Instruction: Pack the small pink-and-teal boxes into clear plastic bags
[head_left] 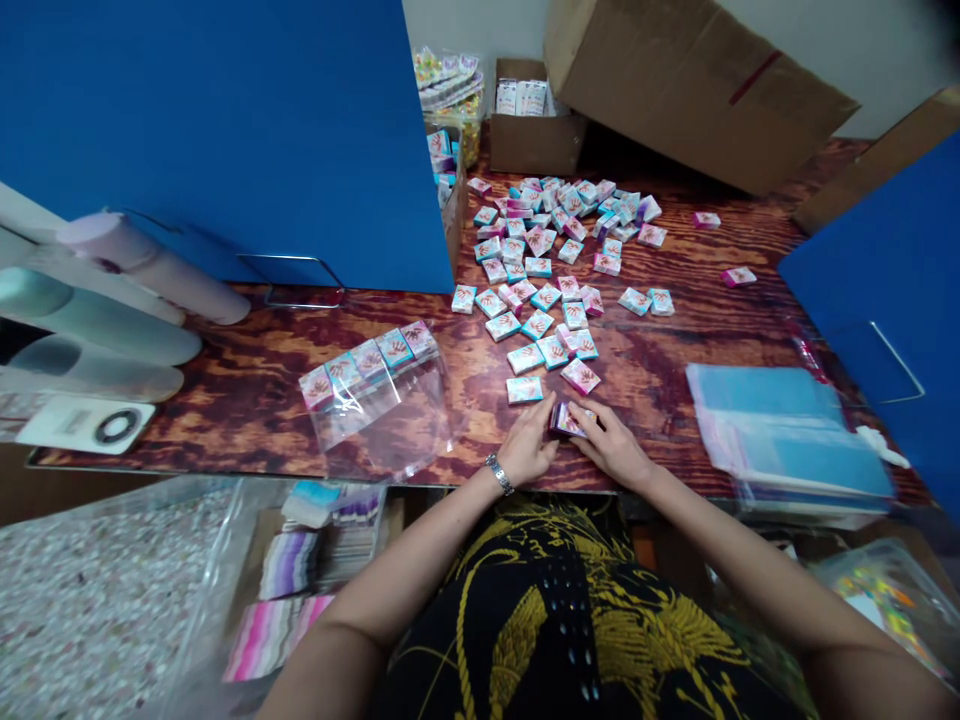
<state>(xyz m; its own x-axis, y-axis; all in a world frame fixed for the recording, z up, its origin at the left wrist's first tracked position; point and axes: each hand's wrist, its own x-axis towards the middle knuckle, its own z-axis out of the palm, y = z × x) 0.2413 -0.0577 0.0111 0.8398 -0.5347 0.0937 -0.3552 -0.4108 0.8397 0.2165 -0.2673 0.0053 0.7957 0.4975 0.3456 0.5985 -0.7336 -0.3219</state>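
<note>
At the near table edge, we press our left hand point(527, 450) and right hand point(611, 445) in from either side on a small stack of packets point(564, 420), fingers curled around it, presumably to square it up. At 12 o'clock from it the loose packets point(551, 260) lie scattered flat within reach. At 9 o'clock a clear bag point(382, 405) lies with a row of packets at its far end, mouth toward us. At 3 o'clock sits a pile of empty bags point(780, 430). Cardboard boxes point(690, 80) stand at the far edge, out of the way.
</note>
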